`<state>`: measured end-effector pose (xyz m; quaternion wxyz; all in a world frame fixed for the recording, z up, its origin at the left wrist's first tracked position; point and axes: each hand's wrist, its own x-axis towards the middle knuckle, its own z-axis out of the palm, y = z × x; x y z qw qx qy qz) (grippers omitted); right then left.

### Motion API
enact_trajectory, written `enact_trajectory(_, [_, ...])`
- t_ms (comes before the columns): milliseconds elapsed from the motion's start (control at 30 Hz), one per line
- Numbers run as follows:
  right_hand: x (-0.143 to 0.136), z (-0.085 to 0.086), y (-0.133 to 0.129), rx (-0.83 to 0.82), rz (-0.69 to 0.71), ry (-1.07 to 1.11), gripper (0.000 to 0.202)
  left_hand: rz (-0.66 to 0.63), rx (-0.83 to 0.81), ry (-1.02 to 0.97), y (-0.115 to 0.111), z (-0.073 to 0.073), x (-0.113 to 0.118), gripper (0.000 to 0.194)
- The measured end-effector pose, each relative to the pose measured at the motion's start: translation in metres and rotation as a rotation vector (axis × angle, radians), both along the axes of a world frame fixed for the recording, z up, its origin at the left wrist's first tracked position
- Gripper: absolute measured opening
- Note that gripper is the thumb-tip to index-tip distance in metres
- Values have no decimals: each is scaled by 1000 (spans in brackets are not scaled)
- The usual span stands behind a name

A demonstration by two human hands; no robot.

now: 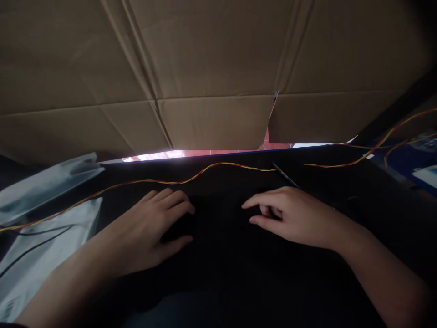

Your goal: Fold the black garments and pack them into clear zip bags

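Black table point(218, 255) showed beneath the left hand point(155, 228) and right hand point(292, 214), both unclenched, fingers loosely bent. Just beyond ran the red-yellow wire point(221, 163); at left lay two plastic bags point(51, 182), contents unclear; cardboard point(218, 54) stood far.

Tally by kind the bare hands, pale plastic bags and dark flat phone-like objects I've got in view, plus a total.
Bare hands: 2 (left hand, right hand)
Pale plastic bags: 2 (upper bag, lower bag)
Dark flat phone-like object: 1
Total: 5
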<state>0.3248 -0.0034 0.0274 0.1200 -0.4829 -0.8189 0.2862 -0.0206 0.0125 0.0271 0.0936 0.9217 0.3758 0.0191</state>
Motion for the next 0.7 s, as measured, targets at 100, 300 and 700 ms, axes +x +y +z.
enact_trajectory(100, [3,-7,5,205,42,-53,39,-25,-11,-16,1,4,-1,24])
enact_trajectory(300, [1,-11,10,266,-50,119,6,46,108,-82,3,12,-6,21])
enact_trajectory(700, [-12,-13,4,473,-72,144,14,-40,364,-101,-5,-10,17,20])
